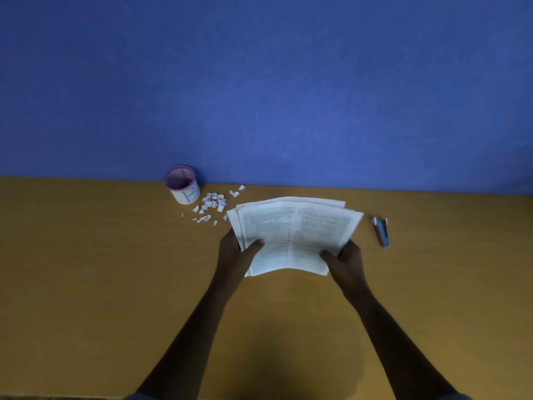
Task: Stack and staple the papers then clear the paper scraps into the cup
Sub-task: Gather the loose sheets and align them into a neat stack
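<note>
A loose stack of printed white papers (297,232) is held above the wooden table (86,269), its sheets fanned out and uneven at the far edge. My left hand (235,252) grips the stack's left side, thumb on top. My right hand (344,258) grips the near right corner, thumb on top. A white cup (184,187) with a purple rim and a letter B stands at the back left, upright. Several small white paper scraps (212,204) lie scattered just right of the cup. A blue and silver stapler (382,232) lies on the table right of the papers.
A blue wall (259,82) rises directly behind the table's far edge. Bare wooden tabletop spreads to the left, the right and toward me.
</note>
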